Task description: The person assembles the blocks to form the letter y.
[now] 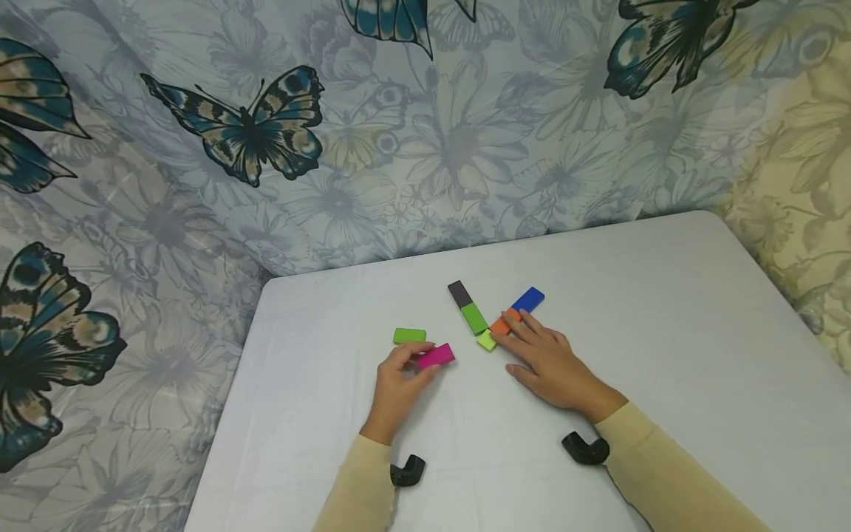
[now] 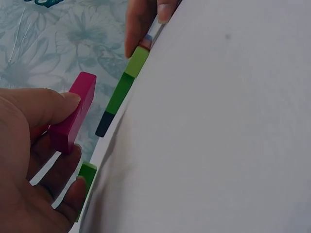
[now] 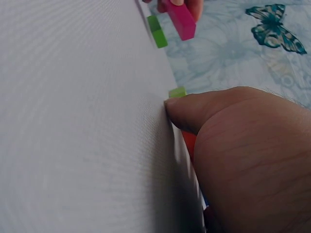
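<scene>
My left hand pinches a magenta block between thumb and fingers. The left wrist view shows the magenta block raised off the table, tilted. A green block lies just beyond that hand. My right hand lies low over the table with its fingers extended, their tips on an orange block and partly covering it. Blocks lie in a V: a dark block and a green block form one arm, orange and a blue block the other. At the point sits a yellow-green block.
The white-covered table meets a butterfly-patterned cloth at its back edge. Black wrist devices show beside both sleeves.
</scene>
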The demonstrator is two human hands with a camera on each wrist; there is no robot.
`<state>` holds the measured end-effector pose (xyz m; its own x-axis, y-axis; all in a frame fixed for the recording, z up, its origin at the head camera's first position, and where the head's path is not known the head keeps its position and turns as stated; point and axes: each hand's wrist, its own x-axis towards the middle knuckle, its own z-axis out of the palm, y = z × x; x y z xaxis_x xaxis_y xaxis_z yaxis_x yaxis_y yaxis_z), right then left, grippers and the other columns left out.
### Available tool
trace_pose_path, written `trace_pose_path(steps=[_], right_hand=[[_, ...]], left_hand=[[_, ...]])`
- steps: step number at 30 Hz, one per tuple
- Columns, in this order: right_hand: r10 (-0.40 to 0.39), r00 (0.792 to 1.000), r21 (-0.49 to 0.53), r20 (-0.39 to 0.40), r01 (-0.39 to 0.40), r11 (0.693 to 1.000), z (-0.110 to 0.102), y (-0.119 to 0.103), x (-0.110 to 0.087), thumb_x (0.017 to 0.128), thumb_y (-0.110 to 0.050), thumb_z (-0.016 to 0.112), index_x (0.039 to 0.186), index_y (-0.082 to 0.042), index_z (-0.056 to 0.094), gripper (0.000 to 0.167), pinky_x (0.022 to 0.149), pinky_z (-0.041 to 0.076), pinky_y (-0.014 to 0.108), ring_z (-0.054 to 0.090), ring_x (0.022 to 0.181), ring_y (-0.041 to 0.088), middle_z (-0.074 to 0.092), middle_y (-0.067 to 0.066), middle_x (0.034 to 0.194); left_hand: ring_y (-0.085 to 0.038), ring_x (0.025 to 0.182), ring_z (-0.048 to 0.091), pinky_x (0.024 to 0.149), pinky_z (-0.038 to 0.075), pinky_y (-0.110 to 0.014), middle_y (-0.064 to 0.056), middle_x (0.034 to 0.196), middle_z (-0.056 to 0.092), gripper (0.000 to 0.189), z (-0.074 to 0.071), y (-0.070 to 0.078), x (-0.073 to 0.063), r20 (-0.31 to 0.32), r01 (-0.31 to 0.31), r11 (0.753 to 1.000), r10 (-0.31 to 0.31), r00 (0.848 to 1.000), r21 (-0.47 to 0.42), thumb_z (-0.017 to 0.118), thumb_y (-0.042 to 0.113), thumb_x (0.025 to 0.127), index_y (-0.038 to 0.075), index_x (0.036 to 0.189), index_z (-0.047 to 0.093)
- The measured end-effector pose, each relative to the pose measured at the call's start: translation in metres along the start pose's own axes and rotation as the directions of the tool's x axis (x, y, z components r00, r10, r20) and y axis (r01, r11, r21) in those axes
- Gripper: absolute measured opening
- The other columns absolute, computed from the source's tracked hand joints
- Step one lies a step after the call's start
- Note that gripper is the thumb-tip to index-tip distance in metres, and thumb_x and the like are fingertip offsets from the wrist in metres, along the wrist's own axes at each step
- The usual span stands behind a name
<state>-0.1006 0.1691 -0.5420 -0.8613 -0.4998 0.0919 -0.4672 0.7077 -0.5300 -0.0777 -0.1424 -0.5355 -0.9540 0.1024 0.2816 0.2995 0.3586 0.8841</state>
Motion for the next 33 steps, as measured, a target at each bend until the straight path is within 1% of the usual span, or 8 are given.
trace_pose_path(steps=[4,11,16,21,23,28,31,33], right_hand=[[0.0,1.0,0.0,-0.001,0.0,1.0,0.0,0.0,0.0,0.106,-0.025,0.071,0.164,-0.017,0.053,0.061,0.118,0.021,0.07,0.009,0.164,0.04,0.024,0.01,0.178],[0.003,1.0,-0.008,0.0,-0.003,1.0,0.0,-0.001,0.0,0.106,-0.026,0.072,0.163,-0.017,0.054,0.061,0.118,0.022,0.07,0.009,0.164,0.041,0.025,0.011,0.178],[0.002,1.0,-0.006,-0.008,-0.002,1.0,0.0,-0.001,0.001,0.105,-0.025,0.073,0.163,-0.017,0.054,0.061,0.118,0.023,0.07,0.01,0.164,0.041,0.026,0.011,0.178],[-0.003,1.0,-0.005,-0.013,0.003,1.0,0.001,-0.001,0.001,0.105,-0.025,0.073,0.163,-0.017,0.054,0.062,0.117,0.023,0.07,0.01,0.164,0.041,0.026,0.011,0.178],[-0.003,1.0,-0.006,-0.012,0.003,1.0,0.001,-0.001,0.0,0.105,-0.026,0.074,0.163,-0.017,0.054,0.062,0.117,0.023,0.071,0.01,0.164,0.042,0.026,0.011,0.177],[-0.002,1.0,-0.012,-0.008,0.002,1.0,0.001,0.0,0.0,0.105,-0.026,0.073,0.164,-0.017,0.053,0.063,0.117,0.023,0.071,0.009,0.164,0.041,0.026,0.012,0.177],[-0.004,1.0,-0.007,-0.005,0.004,1.0,-0.001,0.0,0.0,0.105,-0.026,0.073,0.164,-0.016,0.052,0.063,0.117,0.022,0.072,0.009,0.164,0.041,0.026,0.012,0.177],[-0.004,1.0,-0.002,-0.003,0.004,1.0,-0.001,-0.001,0.0,0.105,-0.026,0.073,0.164,-0.016,0.052,0.064,0.117,0.022,0.072,0.008,0.164,0.04,0.026,0.013,0.177]], left_hand=[[-0.025,0.11,0.067,0.091,0.057,-0.041,0.001,0.123,0.075,0.035,0.006,0.003,-0.002,0.026,0.006,0.999,-0.007,1.0,0.033,0.088,0.001,0.092,0.008,0.125,0.079],[-0.025,0.109,0.067,0.091,0.057,-0.038,-0.001,0.122,0.076,0.036,0.019,0.006,-0.002,0.022,-0.014,0.998,0.013,1.0,0.063,0.089,0.0,0.09,0.008,0.125,0.079],[-0.023,0.106,0.067,0.091,0.055,-0.035,0.0,0.117,0.076,0.041,0.031,0.007,0.001,0.045,-0.051,0.996,0.048,0.998,0.076,0.09,-0.003,0.087,0.007,0.125,0.079],[-0.021,0.107,0.066,0.093,0.054,-0.036,0.0,0.114,0.076,0.042,0.04,0.01,0.003,0.061,-0.084,0.989,0.077,0.995,0.123,0.091,-0.003,0.085,0.006,0.124,0.078],[-0.019,0.106,0.066,0.092,0.054,-0.036,-0.001,0.114,0.076,0.042,0.042,0.011,0.003,0.063,-0.072,0.986,0.064,0.996,0.15,0.092,-0.002,0.085,0.006,0.124,0.078],[-0.015,0.101,0.067,0.089,0.054,-0.035,0.001,0.111,0.074,0.044,0.046,0.008,0.005,0.081,-0.005,0.981,-0.011,0.997,0.194,0.094,0.004,0.086,0.007,0.126,0.077],[-0.013,0.102,0.066,0.09,0.055,-0.034,0.005,0.116,0.072,0.05,0.043,0.006,0.005,0.128,0.033,0.98,-0.059,0.99,0.197,0.095,0.012,0.087,0.01,0.133,0.075],[-0.011,0.107,0.065,0.094,0.054,-0.033,0.008,0.123,0.071,0.056,0.037,0.003,0.005,0.183,0.047,0.981,-0.083,0.98,0.189,0.094,0.017,0.09,0.013,0.14,0.071]])
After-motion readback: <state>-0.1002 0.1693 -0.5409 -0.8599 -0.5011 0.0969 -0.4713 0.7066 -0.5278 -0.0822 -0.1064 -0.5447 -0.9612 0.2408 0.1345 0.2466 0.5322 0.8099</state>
